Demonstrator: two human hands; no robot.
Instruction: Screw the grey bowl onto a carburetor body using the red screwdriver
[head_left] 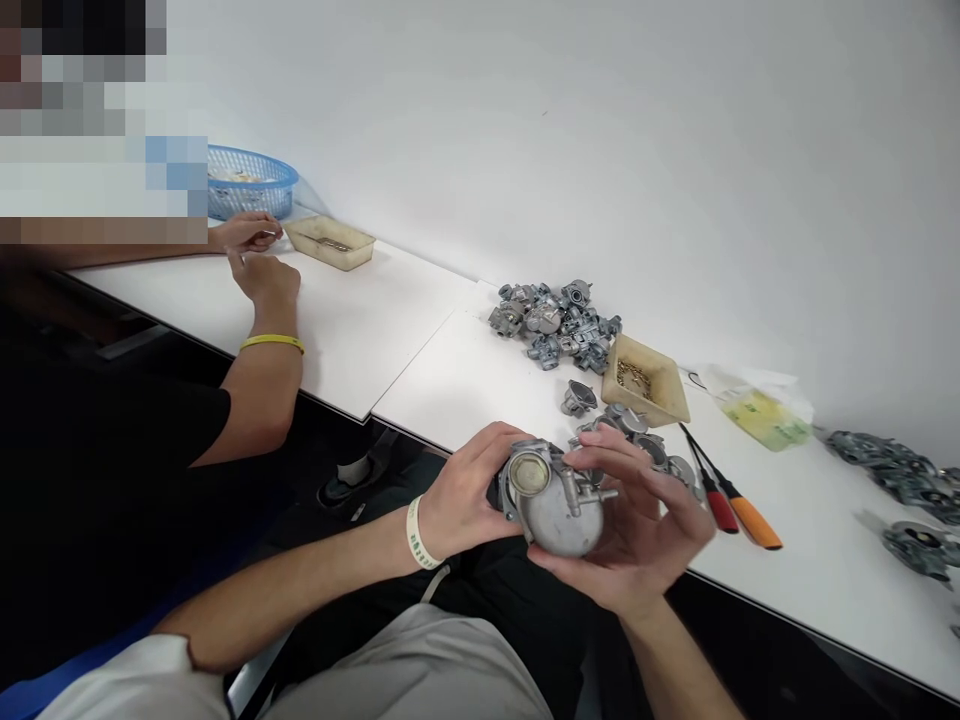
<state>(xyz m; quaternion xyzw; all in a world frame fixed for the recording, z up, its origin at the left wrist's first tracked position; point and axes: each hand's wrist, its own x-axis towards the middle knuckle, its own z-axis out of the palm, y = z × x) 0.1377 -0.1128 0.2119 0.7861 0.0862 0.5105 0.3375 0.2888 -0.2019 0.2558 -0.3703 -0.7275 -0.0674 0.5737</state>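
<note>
A grey metal carburetor (562, 510) is held up in front of me, just off the table's front edge, its rounded bowl facing me. My left hand (472, 490) grips its left side, the fingers partly hidden behind the body. Around the right side curl the thumb and fingers of my right hand (637, 520), with fingertips touching the top near a small brass-toned round part. Behind the hands lie loose carburetor parts (630, 420), partly covered by my right fingers. A single bowl-shaped metal part (578, 398) sits a little apart from them.
A heap of carburetor bodies (555, 320) lies near the wall. Beside it stands a tray of small brass screws (645, 380). Two screwdrivers (731, 500), a plastic bag (765, 415) and darker carburetors (900, 470) are rightward. A co-worker's arms (262, 310), another tray (330, 243) and blue basket (255, 180) are left.
</note>
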